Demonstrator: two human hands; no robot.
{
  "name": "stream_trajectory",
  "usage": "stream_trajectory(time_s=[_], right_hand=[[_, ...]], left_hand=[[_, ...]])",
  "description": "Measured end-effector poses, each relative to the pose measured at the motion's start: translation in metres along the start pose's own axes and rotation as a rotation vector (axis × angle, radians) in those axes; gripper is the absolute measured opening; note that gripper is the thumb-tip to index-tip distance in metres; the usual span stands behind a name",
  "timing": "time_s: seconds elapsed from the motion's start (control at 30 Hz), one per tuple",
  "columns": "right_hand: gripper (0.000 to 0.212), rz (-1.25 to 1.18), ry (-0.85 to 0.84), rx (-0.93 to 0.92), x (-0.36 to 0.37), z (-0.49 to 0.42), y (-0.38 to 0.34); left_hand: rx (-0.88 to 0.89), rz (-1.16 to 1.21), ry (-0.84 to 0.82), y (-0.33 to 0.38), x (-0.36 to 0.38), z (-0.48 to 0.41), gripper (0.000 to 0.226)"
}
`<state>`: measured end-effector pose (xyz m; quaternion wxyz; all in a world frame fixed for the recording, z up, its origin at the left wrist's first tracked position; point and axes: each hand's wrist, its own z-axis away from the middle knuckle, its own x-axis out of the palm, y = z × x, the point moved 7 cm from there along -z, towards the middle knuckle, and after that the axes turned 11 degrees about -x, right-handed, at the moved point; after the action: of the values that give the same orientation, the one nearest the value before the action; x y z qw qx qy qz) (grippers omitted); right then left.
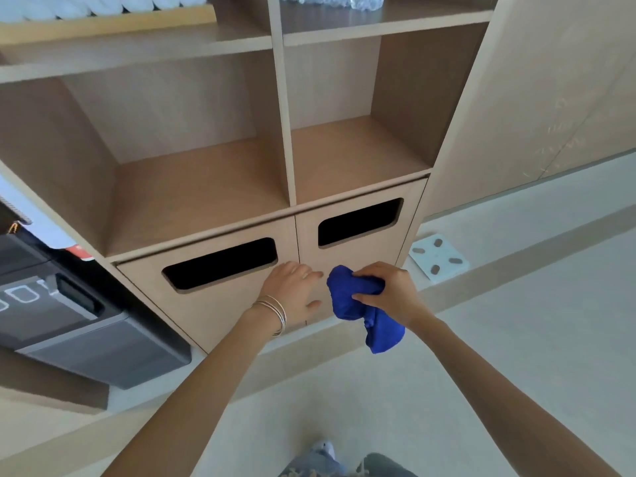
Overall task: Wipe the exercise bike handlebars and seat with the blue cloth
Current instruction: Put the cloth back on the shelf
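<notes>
the blue cloth [358, 304] is in the right hand [389, 290], bunched into a loose wad with a tail hanging down below the palm toward the near floor [516, 339]. the fingers wrap over the top of the bundle and the thumb presses in from the near side, so the hand is clenched around the cloth's middle. the left hand [292, 287] is spread flat with fingers apart, held just at or against the left cabinet door [220, 304] near the seam with the right cabinet door [358, 235]; whether it actually touches the wood i cannot tell. thin bangles [275, 313] sit on that wrist.

the cloth looks soft, light and limp, probably microfibre or terry, so it should fold and drape around rounded bars easily and will not slip from a firm pinch. held as a wad it offers little wiping face; it would likely work better opened out and folded into a flat pad across the palm, with the dangling tail tucked in so it does not snag.

no exercise bike is in view: only the wooden shelving unit [285, 125], a dark machine [69, 304] at left, and a white bathroom scale [438, 258] on the floor at right. wiping has not begun, as far as this view tells.
</notes>
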<state>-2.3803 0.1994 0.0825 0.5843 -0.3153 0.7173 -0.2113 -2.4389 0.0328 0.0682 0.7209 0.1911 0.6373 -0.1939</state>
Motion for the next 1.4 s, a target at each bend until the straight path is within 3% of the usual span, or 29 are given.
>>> stream_trajectory(time_s=[0.27, 0.8, 1.4], right_hand=[[0.032, -0.008, -0.047, -0.013, -0.008, -0.059, 0.034], [0.034, -0.037, -0.199, -0.171, -0.065, -0.215, 0.139], [0.036, -0.011, -0.243, -0.191, -0.051, -0.365, 0.168]], left_hand=[[-0.010, -0.016, -0.005, -0.012, -0.004, -0.060, 0.059], [-0.290, 0.081, 0.053, 0.009, -0.017, -0.198, 0.056], [-0.349, 0.058, 0.017, -0.036, -0.035, -0.292, 0.056]])
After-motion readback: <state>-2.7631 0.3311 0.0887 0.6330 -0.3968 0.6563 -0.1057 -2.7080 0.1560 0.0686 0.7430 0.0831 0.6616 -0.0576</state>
